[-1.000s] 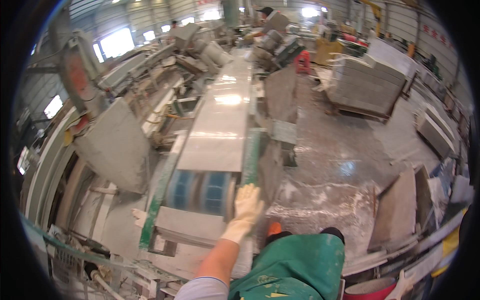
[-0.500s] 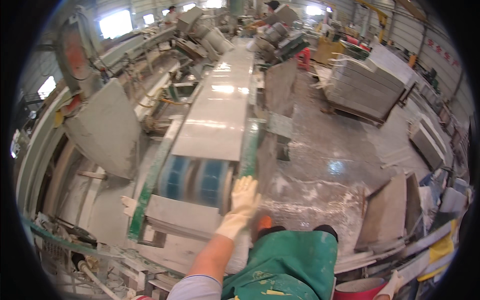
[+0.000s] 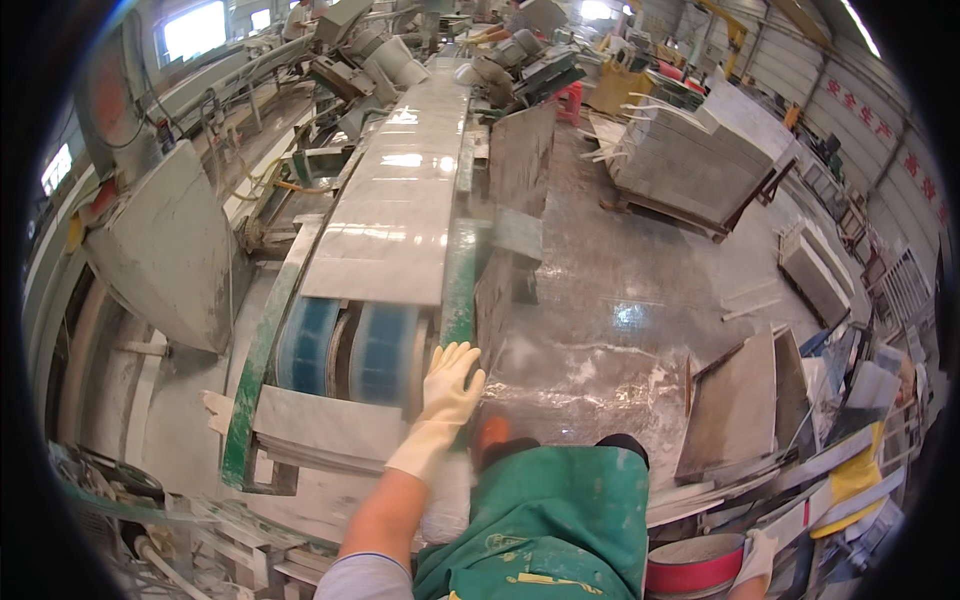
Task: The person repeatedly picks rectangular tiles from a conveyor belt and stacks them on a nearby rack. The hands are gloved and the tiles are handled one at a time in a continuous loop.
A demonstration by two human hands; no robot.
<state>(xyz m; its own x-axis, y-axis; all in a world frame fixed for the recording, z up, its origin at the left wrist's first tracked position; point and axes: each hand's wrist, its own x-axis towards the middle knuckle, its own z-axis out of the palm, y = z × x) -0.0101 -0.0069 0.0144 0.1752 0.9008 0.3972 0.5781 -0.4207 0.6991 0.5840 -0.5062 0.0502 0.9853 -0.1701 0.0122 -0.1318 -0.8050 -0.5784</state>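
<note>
The left hand (image 3: 447, 390), in a cream glove, lies flat with its fingers out at the near end of the right green rail (image 3: 460, 285). It is not gripping anything. Just to its left are two wide blue bands (image 3: 383, 355). Past them, a long shiny pale slab (image 3: 380, 235) lies in the middle of the machine, running to the far end. Grey motors (image 3: 395, 62) lean in on both sides there.

The right hand (image 3: 758, 556), gloved too, is near and to the right, beside a red tub (image 3: 672, 579). I cannot tell if it grips anything.

A green apron (image 3: 560, 500) hides part of the wet floor (image 3: 620, 260). A tall board (image 3: 520, 150) stands in the way along the machine's right side. Farther right sits a big block stack (image 3: 680, 165). Nearer, stone sheets (image 3: 735, 400) lean together. To the left, a big grey slab (image 3: 165, 250) stands tilted.
</note>
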